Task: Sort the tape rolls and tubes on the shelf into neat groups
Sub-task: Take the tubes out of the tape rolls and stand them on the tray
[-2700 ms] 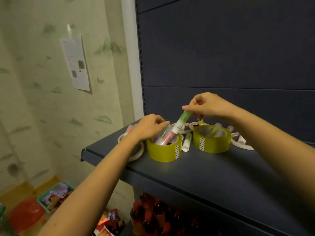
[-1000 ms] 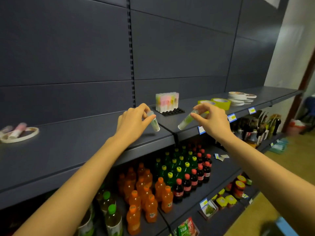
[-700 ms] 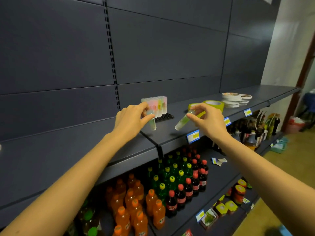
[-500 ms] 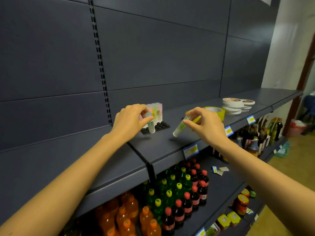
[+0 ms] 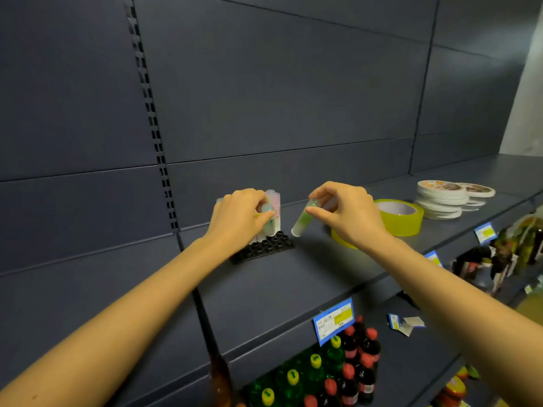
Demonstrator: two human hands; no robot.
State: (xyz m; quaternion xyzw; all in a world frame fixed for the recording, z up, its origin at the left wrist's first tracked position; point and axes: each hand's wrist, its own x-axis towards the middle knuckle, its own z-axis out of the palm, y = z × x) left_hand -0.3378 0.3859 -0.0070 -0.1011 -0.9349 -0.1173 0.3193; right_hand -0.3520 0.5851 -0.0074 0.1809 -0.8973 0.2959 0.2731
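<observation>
Green tube (image 5: 303, 217) pinched, tilted, in right hand (image 5: 348, 214); left hand (image 5: 235, 220) grips pale tube (image 5: 269, 223) at rack (image 5: 264, 248).

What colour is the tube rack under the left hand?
The tube rack is black, with rows of round sockets. It shows in the head view, the only one.

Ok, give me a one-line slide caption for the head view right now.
Left hand holds a tube upright at the black rack; right hand holds a green tube tilted beside it.

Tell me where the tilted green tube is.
In the head view, the green tube is pinched in the right hand, between the black rack and the yellow tape roll.
</observation>
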